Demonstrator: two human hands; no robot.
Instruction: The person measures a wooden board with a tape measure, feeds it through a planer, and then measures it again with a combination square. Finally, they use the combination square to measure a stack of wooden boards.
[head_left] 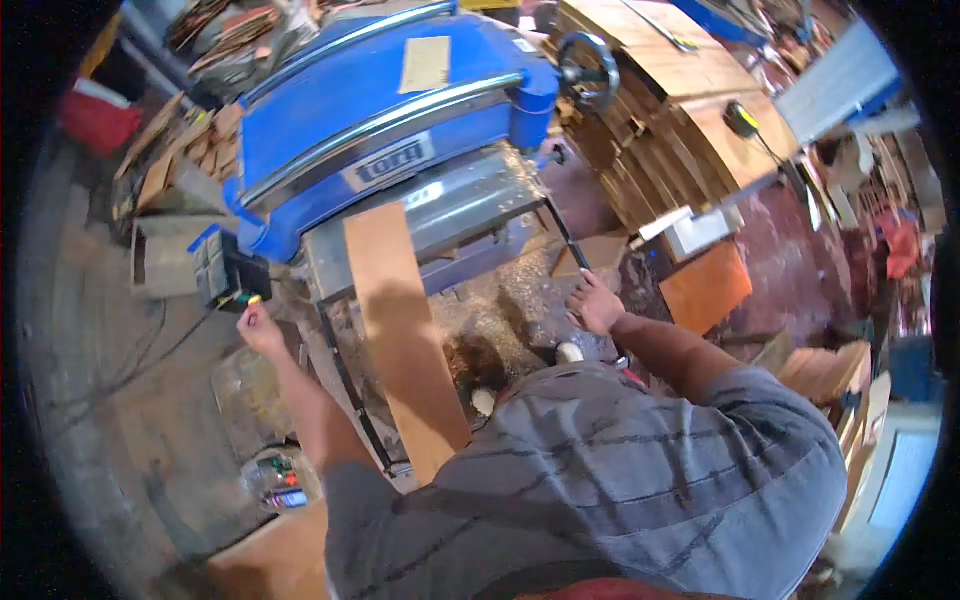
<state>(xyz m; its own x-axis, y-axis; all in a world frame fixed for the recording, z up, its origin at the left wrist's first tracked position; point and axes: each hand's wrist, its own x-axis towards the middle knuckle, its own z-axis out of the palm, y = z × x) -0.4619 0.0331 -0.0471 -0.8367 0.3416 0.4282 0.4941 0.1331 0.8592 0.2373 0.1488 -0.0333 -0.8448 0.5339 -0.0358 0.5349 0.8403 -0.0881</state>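
My left hand is at the dark switch box on the left side of a blue thickness planer. Its fingers are curled together, with a small yellow piece at the tips; whether they grip it or only touch it is hard to see. My right hand is closed around the lower end of a black bar that extends from the machine's right side. Between my arms, a long wooden board lies with its far end on the metal bed and its near end by my body.
A handwheel sits at the machine's right. Beyond it, a tape measure rests on a stack of wooden panels. Wood chips cover the floor under the bed. At lower left stands a clear container; scrap wood is piled behind the switch box.
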